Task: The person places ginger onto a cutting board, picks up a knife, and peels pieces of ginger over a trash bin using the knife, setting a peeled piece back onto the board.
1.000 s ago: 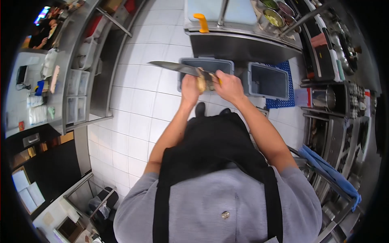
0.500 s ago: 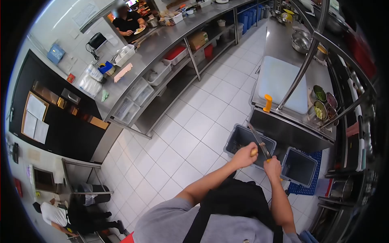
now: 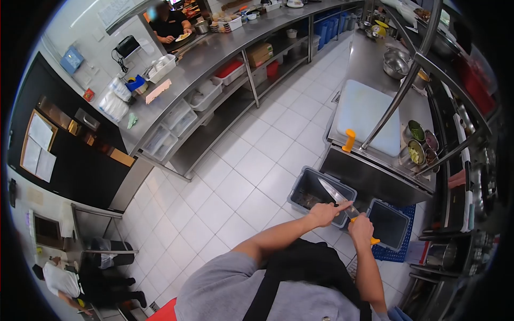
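My right hand (image 3: 361, 230) is closed round the orange handle of a kitchen knife (image 3: 333, 192), whose broad blade points up and left over a grey bin (image 3: 295, 199). My left hand (image 3: 324, 214) is at the blade, one finger stretched across it near the handle. Its other fingers look curled, and whatever they may hold is hidden. Dark scraps (image 3: 307, 199) lie inside the bin. To the right of my hands stands a second grey bin (image 3: 390, 224).
A steel table (image 3: 377, 184) ahead carries a white cutting board (image 3: 369, 115), and an orange handle (image 3: 349, 140) sticks up at its end. Metal containers (image 3: 414, 152) hold cut vegetables. A long steel counter (image 3: 201, 75) runs along the left. Other people (image 3: 170, 27) are farther off.
My left hand held a small yellowish piece beside the blade; now a finger lies across the blade and the piece is out of sight. The blade has turned flatter, showing its broad side.
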{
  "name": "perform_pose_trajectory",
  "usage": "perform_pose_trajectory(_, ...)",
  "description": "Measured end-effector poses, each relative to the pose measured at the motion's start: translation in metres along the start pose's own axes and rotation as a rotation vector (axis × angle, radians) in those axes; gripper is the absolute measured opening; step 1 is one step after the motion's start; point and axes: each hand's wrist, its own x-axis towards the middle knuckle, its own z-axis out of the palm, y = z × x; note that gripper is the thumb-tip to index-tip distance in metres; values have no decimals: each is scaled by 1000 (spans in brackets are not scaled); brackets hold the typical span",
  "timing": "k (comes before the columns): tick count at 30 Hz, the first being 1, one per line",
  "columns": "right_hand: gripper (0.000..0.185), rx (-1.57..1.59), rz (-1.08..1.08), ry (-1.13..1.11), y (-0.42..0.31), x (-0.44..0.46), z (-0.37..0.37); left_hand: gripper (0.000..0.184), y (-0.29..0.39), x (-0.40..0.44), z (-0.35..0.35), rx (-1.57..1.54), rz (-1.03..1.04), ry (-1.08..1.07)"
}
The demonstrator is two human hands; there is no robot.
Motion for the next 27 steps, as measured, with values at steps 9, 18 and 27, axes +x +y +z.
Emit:
perform_pose_trajectory(9,30,-76,-16,12,-2,2,-1,81,3,5,4,19,-1,-28)
perform_pose_trajectory(18,28,-154,105,12,38,-25,-17,82,-54,30,15,-3,-221,-105)
perform_pose_trajectory(27,37,67,284,-27,91,-62,18,35,-76,6,60,-255,-343,231)
